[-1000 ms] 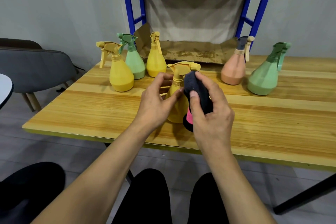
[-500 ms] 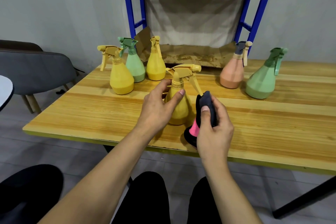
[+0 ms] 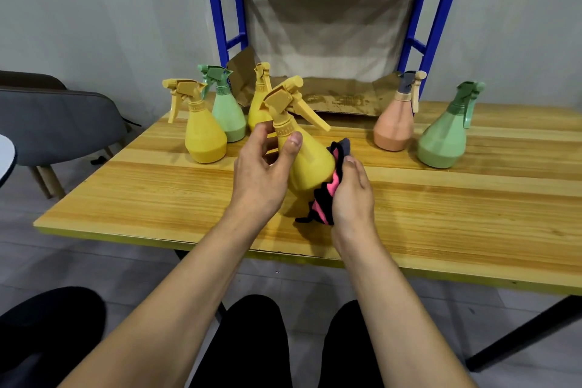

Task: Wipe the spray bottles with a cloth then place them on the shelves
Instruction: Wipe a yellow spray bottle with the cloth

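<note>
**Wiping step, 1 bottle in hand.** The left grip is clenched round the neck of a yellow spray bottle, thumb on the ribbed collar, and holds it tilted above the bench. Whether its base touches the wood is hidden. The right grip grasps a bunched black-and-pink cloth and presses it against the bottle's lower side, on the flank away from the left grip.

Beyond and to the left of the left grip stand 3 bottles: yellow, green and, partly hidden, a second yellow one. Beyond and to the right of the right grip stand a peach bottle and a green one, well apart from it.

The blue shelf unit, lined with cardboard, lies straight beyond both grips and appears to hold no bottles.

Judged early in the task. The next move calls for turning the bottle to wipe its uncleaned faces, then reaching forward to the shelf.

No brand, label or legible writing shows.
</note>
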A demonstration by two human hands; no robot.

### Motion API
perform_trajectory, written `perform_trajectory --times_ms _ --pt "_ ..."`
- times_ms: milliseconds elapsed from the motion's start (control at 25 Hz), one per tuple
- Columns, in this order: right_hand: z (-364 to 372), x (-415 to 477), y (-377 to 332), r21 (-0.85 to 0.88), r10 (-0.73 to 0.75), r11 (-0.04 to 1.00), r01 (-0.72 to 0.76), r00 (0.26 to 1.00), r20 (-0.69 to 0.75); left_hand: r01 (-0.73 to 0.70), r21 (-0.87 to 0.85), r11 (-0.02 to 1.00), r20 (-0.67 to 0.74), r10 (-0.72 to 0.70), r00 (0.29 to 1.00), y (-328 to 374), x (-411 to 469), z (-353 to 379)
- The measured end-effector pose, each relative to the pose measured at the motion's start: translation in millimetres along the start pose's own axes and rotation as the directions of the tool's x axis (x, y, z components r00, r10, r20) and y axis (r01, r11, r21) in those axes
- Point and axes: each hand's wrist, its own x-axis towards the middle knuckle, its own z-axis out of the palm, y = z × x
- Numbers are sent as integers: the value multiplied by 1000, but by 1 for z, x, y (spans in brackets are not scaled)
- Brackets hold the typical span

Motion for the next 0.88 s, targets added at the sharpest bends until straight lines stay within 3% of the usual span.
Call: perform_trajectory --times_ms 80,160,280,480,640,760,880 --pt "1 1 -7 119 188 975 -188 982 5 5 -37 999 17 -5 1000 0 -2 -1" --pt "-2 4 -9 55 320 946 -320 947 17 -7 -44 999 16 8 1000 -1 -3 -1" --pt "-6 6 -6 -71 339 939 -338 941 6 -22 25 999 6 22 1000 -1 -5 -2" --pt "-12 1 8 -317 -23 948 22 1000 2 -24 85 996 27 22 999 4 -4 -3" --pt "-7 -12 9 -349 -314 874 338 941 126 -54 104 993 40 51 998 -4 -6 1" --pt "0 -12 5 -376 -352 821 429 900 258 -55 80 995 90 48 995 -12 -11 2" --pt "-5 -6 10 -324 -322 853 409 901 289 -56 93 994 127 44 991 -16 -12 4"
